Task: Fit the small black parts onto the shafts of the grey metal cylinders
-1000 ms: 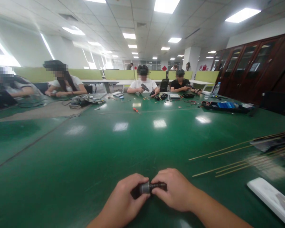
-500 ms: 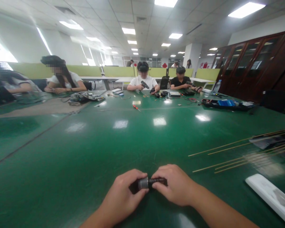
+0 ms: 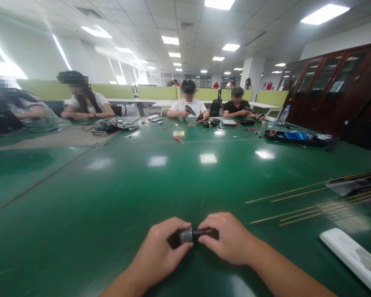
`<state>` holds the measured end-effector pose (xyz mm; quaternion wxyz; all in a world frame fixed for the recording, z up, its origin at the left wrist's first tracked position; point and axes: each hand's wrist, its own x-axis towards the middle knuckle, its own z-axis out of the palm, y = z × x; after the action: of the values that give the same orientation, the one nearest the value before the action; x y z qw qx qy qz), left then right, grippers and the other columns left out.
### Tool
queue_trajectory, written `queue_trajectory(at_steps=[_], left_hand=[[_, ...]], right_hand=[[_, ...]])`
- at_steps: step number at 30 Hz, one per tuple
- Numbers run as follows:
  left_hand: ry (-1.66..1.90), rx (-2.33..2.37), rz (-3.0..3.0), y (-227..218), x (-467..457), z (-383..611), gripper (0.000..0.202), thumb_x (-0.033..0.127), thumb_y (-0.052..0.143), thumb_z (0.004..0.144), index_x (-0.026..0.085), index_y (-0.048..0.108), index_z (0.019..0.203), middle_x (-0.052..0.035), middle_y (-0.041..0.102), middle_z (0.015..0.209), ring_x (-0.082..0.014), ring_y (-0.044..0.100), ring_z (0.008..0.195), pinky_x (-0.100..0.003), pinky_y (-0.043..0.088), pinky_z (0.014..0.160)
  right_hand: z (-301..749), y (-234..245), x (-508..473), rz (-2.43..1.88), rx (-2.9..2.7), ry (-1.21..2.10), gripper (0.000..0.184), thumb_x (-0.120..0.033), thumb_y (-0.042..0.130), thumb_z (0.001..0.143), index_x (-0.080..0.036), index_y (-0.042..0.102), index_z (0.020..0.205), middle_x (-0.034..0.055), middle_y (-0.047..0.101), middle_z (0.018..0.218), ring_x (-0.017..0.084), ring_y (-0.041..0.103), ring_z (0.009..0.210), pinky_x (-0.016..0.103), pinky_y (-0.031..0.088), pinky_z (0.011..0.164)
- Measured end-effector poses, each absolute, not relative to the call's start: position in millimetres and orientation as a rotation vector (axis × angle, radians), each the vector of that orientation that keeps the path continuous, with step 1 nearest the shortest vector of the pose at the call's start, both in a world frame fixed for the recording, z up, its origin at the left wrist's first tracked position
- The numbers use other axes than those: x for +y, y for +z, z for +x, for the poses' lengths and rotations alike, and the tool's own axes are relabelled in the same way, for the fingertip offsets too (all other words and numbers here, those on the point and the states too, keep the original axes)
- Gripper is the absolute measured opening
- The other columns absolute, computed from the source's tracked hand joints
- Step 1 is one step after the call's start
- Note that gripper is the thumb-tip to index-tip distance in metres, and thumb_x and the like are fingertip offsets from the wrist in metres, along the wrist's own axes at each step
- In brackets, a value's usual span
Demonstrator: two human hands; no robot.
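Note:
A short grey metal cylinder [image 3: 186,235] lies level between my hands, low in the middle of the view. My left hand [image 3: 160,249] is closed around it, thumb and fingers on opposite sides. From its right end runs a thinner dark ribbed shaft [image 3: 206,232], which the thumb and fingertips of my right hand [image 3: 230,239] pinch. The cylinder's left end is hidden inside my left hand. I cannot tell whether shaft and cylinder are one piece. Both hands are just above or on the green table [image 3: 136,189].
Several thin sticks [image 3: 297,210] lie at the right. A white long block [image 3: 352,255] is nearer to me. Farther off are a red screwdriver [image 3: 178,140] and a black tray with blue things [image 3: 297,138]. Several people sit across the table; one holds a power drill [image 3: 190,109].
Both hands keep their grip on the cylinder and shaft, with only slight finger movement. The background has shifted slightly right in the view.

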<state>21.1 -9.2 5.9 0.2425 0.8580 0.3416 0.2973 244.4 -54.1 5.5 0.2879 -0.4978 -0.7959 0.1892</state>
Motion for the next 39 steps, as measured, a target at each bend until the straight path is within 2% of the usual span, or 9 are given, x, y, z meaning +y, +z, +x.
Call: queue_trajectory(at_steps=[31, 39], left_hand=[[0.822, 0.993, 2.324, 9.3, -9.0, 20.4, 0.023, 0.018, 0.071, 0.075, 0.025, 0.07, 0.096, 0.0005, 0.074, 0.09, -0.018, 0.069, 0.083, -0.028, 0.053, 0.078], [0.848, 0.972, 2.341, 9.7, -8.6, 19.1, 0.022, 0.019, 0.07, 0.075, 0.023, 0.071, 0.097, -0.0022, 0.074, 0.09, -0.0192, 0.069, 0.082, -0.029, 0.053, 0.076]], right_hand=[[248.1, 7.2, -52.0, -1.338, -2.109, 0.51, 0.011, -0.028, 0.067, 0.085, -0.022, 0.073, 0.092, 0.0008, 0.07, 0.08, 0.016, 0.061, 0.075, 0.026, 0.04, 0.069], [249.0, 9.7, -51.5, -1.357, -2.121, 0.5, 0.01, -0.027, 0.066, 0.086, -0.021, 0.072, 0.092, 0.0007, 0.069, 0.079, 0.016, 0.061, 0.074, 0.027, 0.041, 0.069]])
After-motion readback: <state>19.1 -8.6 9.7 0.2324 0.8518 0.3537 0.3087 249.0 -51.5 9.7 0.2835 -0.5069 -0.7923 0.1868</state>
